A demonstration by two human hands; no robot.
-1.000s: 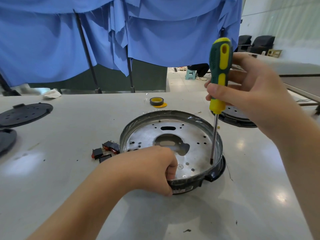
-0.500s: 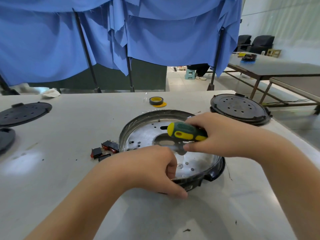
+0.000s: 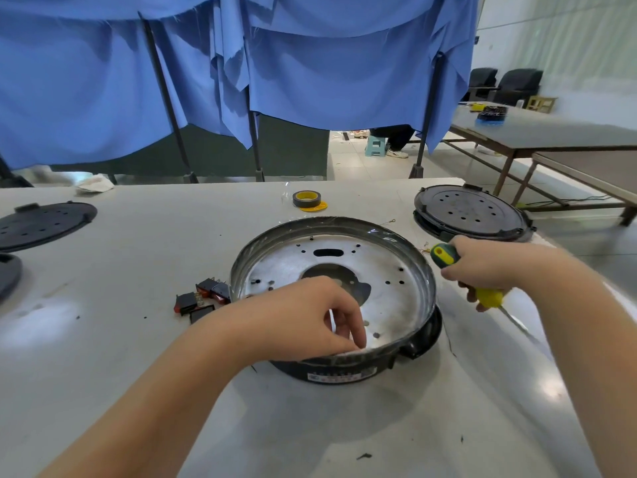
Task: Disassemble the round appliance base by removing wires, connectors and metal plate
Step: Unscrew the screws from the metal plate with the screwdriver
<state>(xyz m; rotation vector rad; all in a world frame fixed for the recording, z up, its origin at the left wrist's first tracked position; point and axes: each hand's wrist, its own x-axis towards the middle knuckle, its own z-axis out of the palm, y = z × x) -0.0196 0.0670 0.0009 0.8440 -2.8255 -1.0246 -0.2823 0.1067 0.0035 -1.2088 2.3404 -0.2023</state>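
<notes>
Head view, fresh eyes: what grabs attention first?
The round appliance base sits mid-table, its shiny perforated metal plate exposed inside the rim. The left hand reaches over the near rim with fingers curled down onto the plate, while the right hand grips a green-and-yellow screwdriver just right of the base. Small black and red switches lie loose on the table left of the base.

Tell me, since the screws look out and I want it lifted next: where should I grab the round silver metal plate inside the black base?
Probably at the big cut-out in the middle of the round silver metal plate, coming from straight above. The plate lies flat and low inside the round black appliance base, whose raised rim hems its outer edge, so fingers could hook under the hole's edge and lift.
</notes>
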